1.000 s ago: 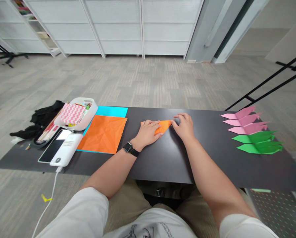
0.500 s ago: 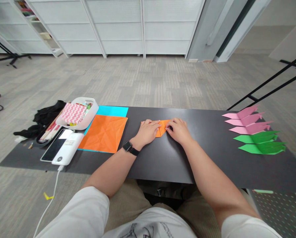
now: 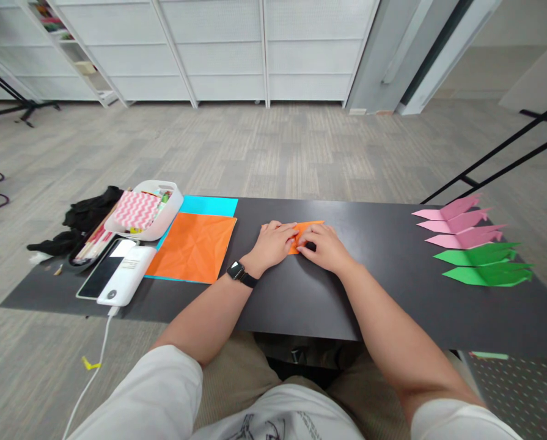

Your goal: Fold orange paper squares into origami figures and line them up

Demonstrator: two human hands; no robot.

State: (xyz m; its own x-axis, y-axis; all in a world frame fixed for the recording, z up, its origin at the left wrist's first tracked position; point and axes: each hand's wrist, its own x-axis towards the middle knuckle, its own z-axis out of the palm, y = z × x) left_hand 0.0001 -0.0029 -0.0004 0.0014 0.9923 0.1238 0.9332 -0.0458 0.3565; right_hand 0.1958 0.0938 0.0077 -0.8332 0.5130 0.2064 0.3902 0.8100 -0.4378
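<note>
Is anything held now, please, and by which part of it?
The small folded orange paper lies with its left part under the left hand and lower right part under the right hand; whether either grip pinches it cannot be told.

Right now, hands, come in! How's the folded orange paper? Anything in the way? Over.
Left hand flat on folded orange paper. Right hand, curled, touching it. Paper partly hidden by both hands. Orange sheet off left, out of the way.
</note>
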